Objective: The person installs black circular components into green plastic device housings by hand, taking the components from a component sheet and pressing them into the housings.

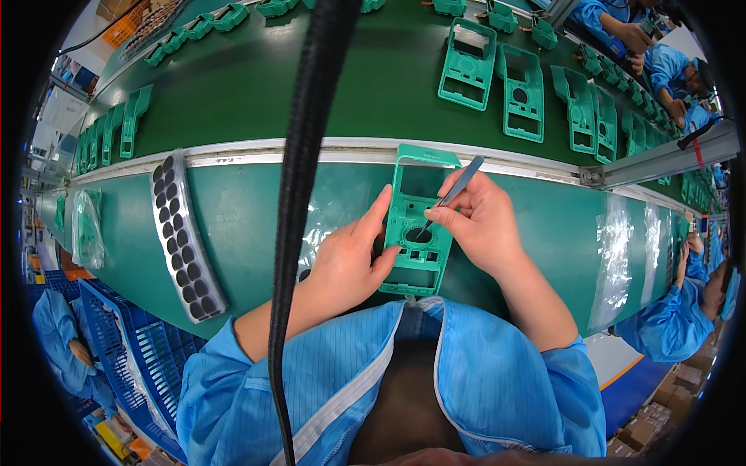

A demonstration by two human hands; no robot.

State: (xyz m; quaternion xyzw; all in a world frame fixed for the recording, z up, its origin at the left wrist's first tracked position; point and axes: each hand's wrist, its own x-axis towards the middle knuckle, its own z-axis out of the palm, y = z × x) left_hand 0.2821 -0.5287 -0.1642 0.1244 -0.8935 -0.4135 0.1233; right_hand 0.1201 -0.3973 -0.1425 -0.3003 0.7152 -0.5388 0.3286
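Note:
A green plastic housing (pixel 428 208) with rectangular openings and one round opening lies before me on the bench. My left hand (pixel 346 260) steadies it along its left side, index finger stretched up the edge and thumb on the lower part. Between the thumb and fingers of my right hand (pixel 483 225) is a pair of dark tweezers (pixel 465 181). Their tips point down at the round opening, where a dark round piece (pixel 419 234) shows; whether the tips touch it I cannot tell. A strip of black round pads (pixel 178 240) lies to the left.
Beyond a metal rail (pixel 225 154), a dark green belt (pixel 217 93) carries several similar green housings (pixel 524 95). Clear plastic film (pixel 614 256) lies at right. A blue crate (pixel 124 342) stands lower left. A black cable (pixel 307 132) crosses the view. Co-workers (pixel 672 326) sit at right.

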